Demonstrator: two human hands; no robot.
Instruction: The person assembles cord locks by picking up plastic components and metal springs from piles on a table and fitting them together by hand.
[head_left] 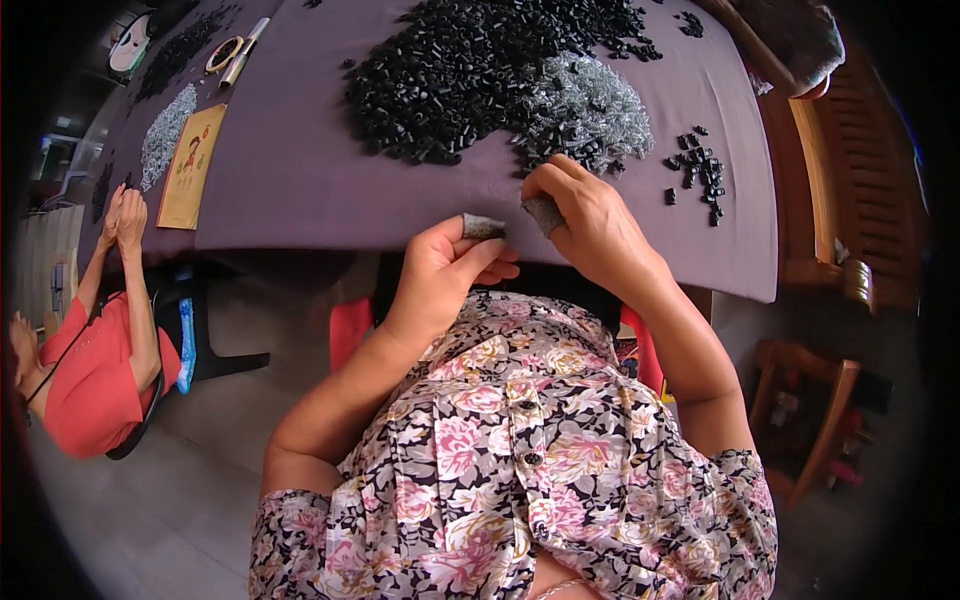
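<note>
My left hand (440, 272) is held at the table's near edge, thumb and fingers pinched together. A grey wrap (482, 226) covers its index finger, and whatever lies between the fingertips is too small to make out. Over the table, my right hand (592, 222) curls its fingers at the near side of the piles, with another grey wrap (544, 214) on it. Its fingertips are partly hidden, so what they hold does not show. Just beyond it lie a heap of small clear plastic pieces (590, 105) and a large heap of small black plastic parts (430, 95).
Several loose black parts (700, 170) lie at the right of the purple tablecloth (290, 180). On the left, a person in red (105, 370) works beside a yellow booklet (192, 165) and another clear heap (165, 135). Another person's arm (760, 45) reaches in at the far right.
</note>
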